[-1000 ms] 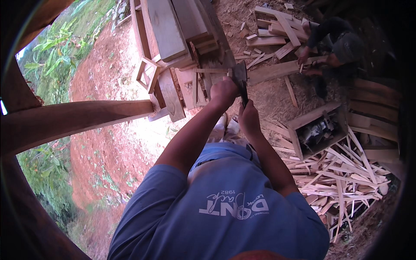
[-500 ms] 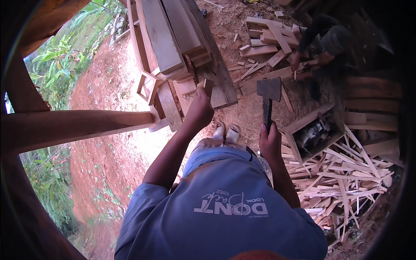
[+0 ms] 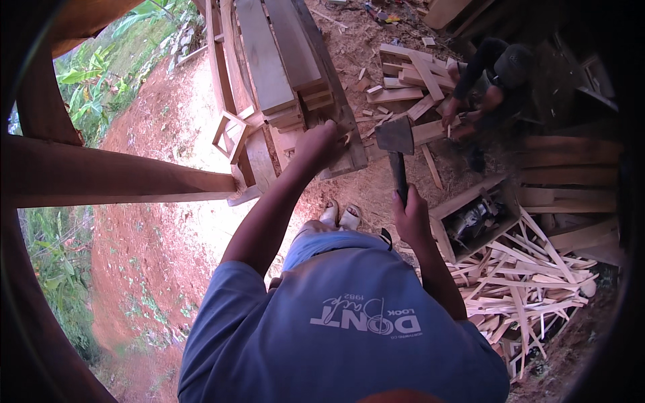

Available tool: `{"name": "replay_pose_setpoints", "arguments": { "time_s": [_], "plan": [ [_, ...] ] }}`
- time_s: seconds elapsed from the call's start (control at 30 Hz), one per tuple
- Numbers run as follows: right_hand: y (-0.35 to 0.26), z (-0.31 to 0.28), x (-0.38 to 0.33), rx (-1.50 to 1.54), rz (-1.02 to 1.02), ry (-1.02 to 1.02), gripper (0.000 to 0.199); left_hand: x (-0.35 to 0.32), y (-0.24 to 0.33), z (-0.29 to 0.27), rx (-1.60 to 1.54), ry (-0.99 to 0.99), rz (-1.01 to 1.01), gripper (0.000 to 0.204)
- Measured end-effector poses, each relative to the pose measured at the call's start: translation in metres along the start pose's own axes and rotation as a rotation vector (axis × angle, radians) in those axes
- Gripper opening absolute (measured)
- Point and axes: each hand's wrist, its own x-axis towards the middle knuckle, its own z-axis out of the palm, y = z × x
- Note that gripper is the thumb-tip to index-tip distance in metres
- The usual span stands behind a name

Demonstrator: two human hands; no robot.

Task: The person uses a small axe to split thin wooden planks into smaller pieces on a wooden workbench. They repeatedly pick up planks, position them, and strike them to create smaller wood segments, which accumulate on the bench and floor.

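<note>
My right hand [image 3: 412,216] grips the black handle of a hatchet [image 3: 395,136], whose broad grey head points up and away from me. Over the near end of the wooden workbench [image 3: 355,156] is my left hand [image 3: 318,146], closed with its fingers curled. Whatever lies in those fingers is hidden by the hand. Thick planks [image 3: 266,64] are stacked lengthwise on the bench just beyond it. A small open wooden frame [image 3: 232,136] rests at the bench's left side.
At the right, a wooden box [image 3: 440,236] holds a metal machine part, beside a heap of offcuts [image 3: 524,282]. Another person [image 3: 494,87] works crouched at the far right by stacked wood pieces [image 3: 406,74]. A thick beam [image 3: 121,180] crosses at the left.
My left hand has turned and shifted slightly right; the small wood block it held upright no longer shows. The hatchet has moved left and tilted, still in my right hand.
</note>
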Motion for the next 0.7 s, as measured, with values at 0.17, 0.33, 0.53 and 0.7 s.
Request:
{"name": "replay_pose_setpoints", "arguments": {
  "time_s": [0.17, 0.33, 0.53, 0.7],
  "plan": [
    [-0.039, -0.001, 0.023, -0.122, -0.101, -0.068, 0.024, 0.0, 0.001, 0.011, -0.055, 0.144, -0.067, 0.037],
    [-0.061, 0.004, 0.034, -0.189, -0.263, 0.026, 0.025, 0.001, -0.005, 0.021, -0.056, 0.234, -0.073, 0.026],
    [-0.058, 0.005, 0.046, -0.36, -0.141, -0.111, 0.024, 0.007, 0.0, 0.036, -0.031, 0.251, -0.033, 0.019],
    [-0.093, -0.012, 0.036, -0.313, -0.268, -0.012, 0.025, -0.004, 0.006, 0.033, -0.021, 0.299, -0.073, 0.014]
  ]
}}
